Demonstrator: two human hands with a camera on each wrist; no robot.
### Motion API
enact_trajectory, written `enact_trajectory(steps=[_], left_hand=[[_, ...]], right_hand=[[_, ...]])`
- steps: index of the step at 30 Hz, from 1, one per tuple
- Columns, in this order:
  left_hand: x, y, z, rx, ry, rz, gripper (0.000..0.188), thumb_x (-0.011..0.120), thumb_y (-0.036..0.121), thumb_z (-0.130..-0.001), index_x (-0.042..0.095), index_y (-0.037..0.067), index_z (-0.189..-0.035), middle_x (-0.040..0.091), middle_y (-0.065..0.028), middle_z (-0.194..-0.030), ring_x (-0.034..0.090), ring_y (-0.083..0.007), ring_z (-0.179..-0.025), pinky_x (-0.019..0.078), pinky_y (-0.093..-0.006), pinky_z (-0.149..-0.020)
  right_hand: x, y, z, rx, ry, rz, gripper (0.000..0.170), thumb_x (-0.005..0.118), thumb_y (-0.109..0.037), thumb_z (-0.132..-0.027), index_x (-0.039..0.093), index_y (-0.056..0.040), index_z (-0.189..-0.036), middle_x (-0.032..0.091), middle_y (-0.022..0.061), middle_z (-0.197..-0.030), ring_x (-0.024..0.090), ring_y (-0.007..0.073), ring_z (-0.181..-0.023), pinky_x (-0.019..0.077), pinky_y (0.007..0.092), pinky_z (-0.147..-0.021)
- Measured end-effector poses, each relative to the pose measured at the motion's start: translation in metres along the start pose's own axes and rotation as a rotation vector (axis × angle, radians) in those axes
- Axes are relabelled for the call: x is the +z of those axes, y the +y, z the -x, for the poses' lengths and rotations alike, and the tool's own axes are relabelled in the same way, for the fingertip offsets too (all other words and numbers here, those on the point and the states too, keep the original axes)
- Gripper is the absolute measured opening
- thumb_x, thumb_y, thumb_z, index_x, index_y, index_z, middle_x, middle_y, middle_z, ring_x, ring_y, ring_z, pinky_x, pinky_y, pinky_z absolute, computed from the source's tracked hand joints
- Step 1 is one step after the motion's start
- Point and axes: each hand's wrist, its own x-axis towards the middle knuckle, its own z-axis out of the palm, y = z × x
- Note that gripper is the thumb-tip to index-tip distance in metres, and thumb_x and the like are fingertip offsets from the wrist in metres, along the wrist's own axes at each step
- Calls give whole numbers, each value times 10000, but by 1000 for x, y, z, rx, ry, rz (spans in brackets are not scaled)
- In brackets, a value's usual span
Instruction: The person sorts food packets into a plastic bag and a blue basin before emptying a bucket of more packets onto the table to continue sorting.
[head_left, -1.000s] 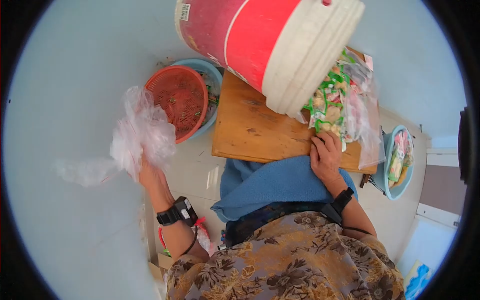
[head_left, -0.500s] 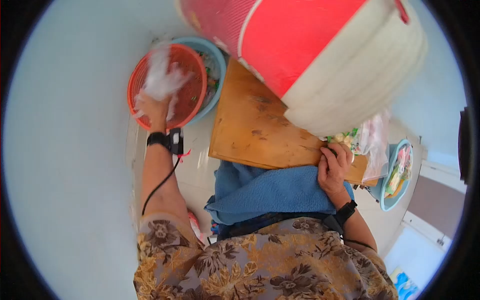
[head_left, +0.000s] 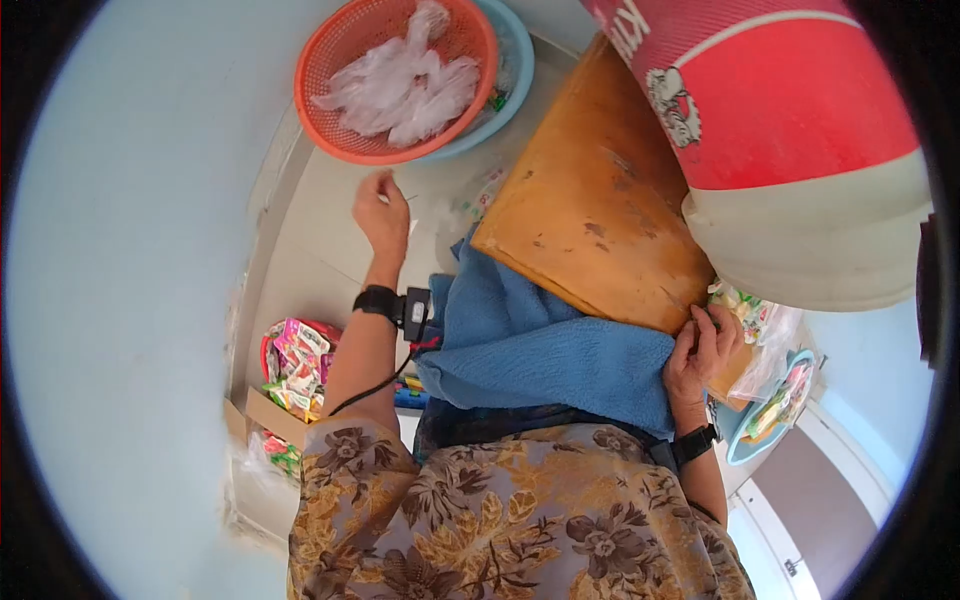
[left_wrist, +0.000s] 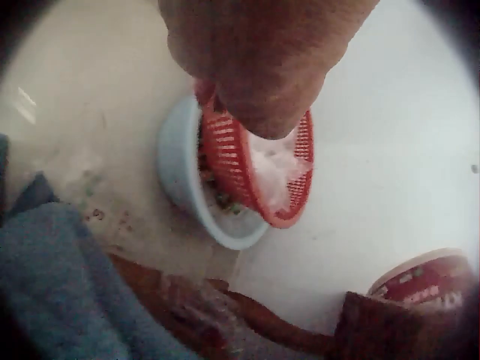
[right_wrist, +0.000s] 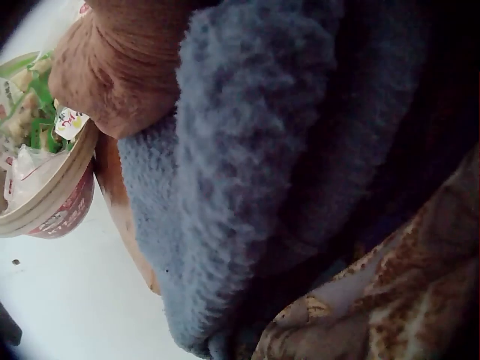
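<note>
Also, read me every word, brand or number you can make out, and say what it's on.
"KT", on the red and white bucket; the letters after it are unclear.
Food packets: print too blurred to read.
Pink packets: print too small to read.

1 scuffed wooden table (head_left: 600, 190), 1 red-white bucket (head_left: 800, 100) atop
</note>
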Motion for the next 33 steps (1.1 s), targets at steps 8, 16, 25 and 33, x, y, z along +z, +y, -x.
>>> enact_trajectory(steps=[8,16,25,33], left_hand=[[10,-46,153,-280,-1230,199,371,625,311,-860,687,64,-1129,706,-153,-999,669,-298,-909,524,-401,-809],[-1,-33,142,-441,-1790,90,510,653,362,-807,644,62,-1219,683,-117,-1140,615,-251,-1063,478,-373,-912],[-9,-41,154,-282,-1867,333,620,615,520,-793,650,42,-1186,670,-148,-1170,614,-271,-1058,456,-394,-928],[-27,30,96,-639,-1420,80,376,661,269,-866,682,25,-1151,704,-87,-999,640,-171,-922,507,-326,-778]], right_hand=[[0,-5,-1,-25,-11,73,219,597,15,-781,670,-13,-987,570,144,-1121,486,343,-1102,373,453,-979],[1,-14,1,-46,12,87,220,593,9,-788,664,-23,-994,568,143,-1118,488,344,-1096,375,456,-979],[2,-2,-1,-19,115,-25,212,624,-10,-719,668,-48,-923,596,139,-1028,548,351,-1035,399,450,-954],[5,25,2,61,157,-70,259,627,-4,-692,658,-55,-944,600,107,-1064,547,336,-1050,425,442,-910]])
